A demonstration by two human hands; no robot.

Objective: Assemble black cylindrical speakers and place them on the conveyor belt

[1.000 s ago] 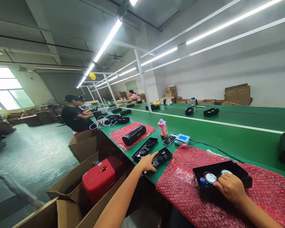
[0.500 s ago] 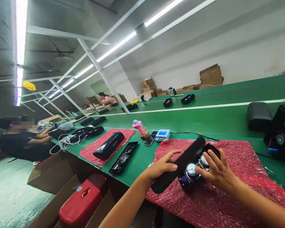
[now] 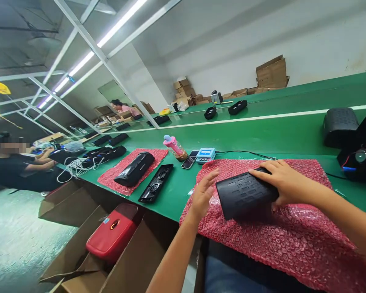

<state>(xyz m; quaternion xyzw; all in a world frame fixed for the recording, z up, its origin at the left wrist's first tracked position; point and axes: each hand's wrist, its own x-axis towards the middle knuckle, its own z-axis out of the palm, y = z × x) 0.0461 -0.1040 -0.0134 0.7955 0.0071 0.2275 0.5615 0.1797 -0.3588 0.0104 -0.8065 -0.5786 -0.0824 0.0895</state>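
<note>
A black speaker [image 3: 244, 195] rests on the red bubble wrap [image 3: 293, 236], its textured outer casing towards me and tilted. My right hand [image 3: 282, 181] grips its right end, thumb along the top edge and fingers over the far side. Just off the speaker's left end is my left hand [image 3: 203, 195], open and holding nothing, fingers stretched upward. The round drivers inside the speaker are hidden from this side. To the left lie a black panel with two round openings [image 3: 156, 184] and another black speaker [image 3: 134, 169] on its own bubble wrap.
Beyond the wrap are a small blue device [image 3: 206, 154] with a cable, a phone [image 3: 190, 159] and a pink-topped bottle [image 3: 175, 148]. More speaker parts [image 3: 361, 154] stand at right. Below the bench edge, a red case [image 3: 112, 232] sits among cardboard boxes. A co-worker [image 3: 12, 162] sits far left.
The long black panel is no longer in my left hand. The speaker has turned, hiding its drivers, and my right hand has closed on it. The view has shifted.
</note>
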